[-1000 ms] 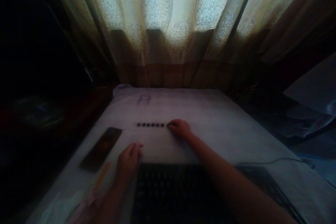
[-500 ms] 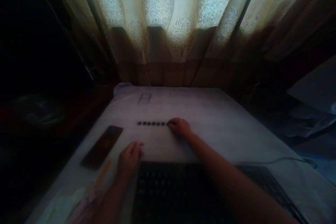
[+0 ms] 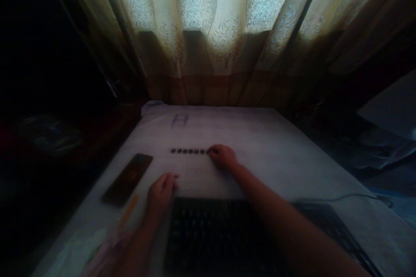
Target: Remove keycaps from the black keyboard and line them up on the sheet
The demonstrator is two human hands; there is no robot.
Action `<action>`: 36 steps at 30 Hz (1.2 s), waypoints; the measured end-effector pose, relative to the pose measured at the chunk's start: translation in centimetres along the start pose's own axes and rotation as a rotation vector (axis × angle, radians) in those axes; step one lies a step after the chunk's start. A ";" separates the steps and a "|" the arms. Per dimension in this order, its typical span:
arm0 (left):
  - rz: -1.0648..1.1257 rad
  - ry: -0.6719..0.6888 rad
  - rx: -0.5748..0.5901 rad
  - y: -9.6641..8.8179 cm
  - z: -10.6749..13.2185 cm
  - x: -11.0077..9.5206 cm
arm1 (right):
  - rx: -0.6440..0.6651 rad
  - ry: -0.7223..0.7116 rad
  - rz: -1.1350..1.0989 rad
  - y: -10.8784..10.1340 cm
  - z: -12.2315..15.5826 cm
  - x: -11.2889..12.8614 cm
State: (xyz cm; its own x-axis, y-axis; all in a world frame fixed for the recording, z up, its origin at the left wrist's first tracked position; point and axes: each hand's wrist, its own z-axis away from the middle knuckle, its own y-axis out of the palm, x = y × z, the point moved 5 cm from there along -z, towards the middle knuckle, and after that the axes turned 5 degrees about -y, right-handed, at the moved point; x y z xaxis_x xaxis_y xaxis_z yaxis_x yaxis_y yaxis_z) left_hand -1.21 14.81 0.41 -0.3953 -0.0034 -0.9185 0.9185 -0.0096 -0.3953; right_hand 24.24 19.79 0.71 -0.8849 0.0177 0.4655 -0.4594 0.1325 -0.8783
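Note:
A short row of several small dark pieces [image 3: 190,151] lies on the white table cover [image 3: 276,156]. My right hand [image 3: 222,156] rests at the right end of that row with its fingers curled, the fingertips touching the last piece. My left hand [image 3: 161,191] lies on the cover beside the top left corner of a black keyboard [image 3: 224,236], fingers loosely bent and together; nothing shows in it. The light is dim and the fingers are hard to make out.
A dark phone [image 3: 127,179] lies to the left of my left hand, with an orange pencil [image 3: 128,211] below it. A cable [image 3: 341,199] runs off to the right. Patterned curtains [image 3: 224,21] hang behind the table. A faint letter H [image 3: 180,120] is drawn near the far edge.
Both hands hold almost the same place; the view has only shifted slightly.

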 end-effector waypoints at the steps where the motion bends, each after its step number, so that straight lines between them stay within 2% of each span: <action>1: 0.004 0.001 0.001 0.0 0.0 0.0 | -0.001 -0.005 -0.003 0.0 0.0 0.0; 6: -0.013 0.017 -0.018 0.0 -0.1 0.0 | -0.011 -0.032 -0.020 -0.5 0.3 -0.2; 10: -0.016 0.023 -0.014 0.0 0.0 -0.2 | -0.005 -0.081 -0.040 -1.6 2.0 0.1; 13: -0.013 0.018 -0.016 0.0 0.1 -0.3 | 0.020 -0.161 -0.065 -2.9 5.0 1.0; 17: -0.013 0.009 -0.008 0.1 0.1 -0.2 | 0.122 -0.309 -0.114 -4.5 10.7 3.4; 19: -0.017 0.010 -0.006 0.2 0.1 -0.2 | 0.250 -0.452 -0.112 -4.6 13.6 5.0; 23: -0.026 0.030 -0.006 0.2 0.0 -0.2 | 0.320 -0.509 -0.001 -3.9 17.2 6.3; 30: -0.050 0.060 0.003 0.2 -0.1 0.0 | 0.218 -0.552 0.313 -2.4 18.3 7.1; 36: -0.066 0.046 0.013 0.3 -0.3 0.5 | 0.115 -0.630 0.398 -2.2 18.8 7.4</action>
State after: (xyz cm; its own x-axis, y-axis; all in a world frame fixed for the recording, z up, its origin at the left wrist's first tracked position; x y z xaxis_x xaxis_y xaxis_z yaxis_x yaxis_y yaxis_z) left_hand -1.09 15.12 -0.15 -0.4542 0.0436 -0.8898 0.8901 -0.0215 -0.4553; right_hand 17.24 1.02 4.05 -0.8467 -0.5319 -0.0098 -0.0699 0.1294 -0.9891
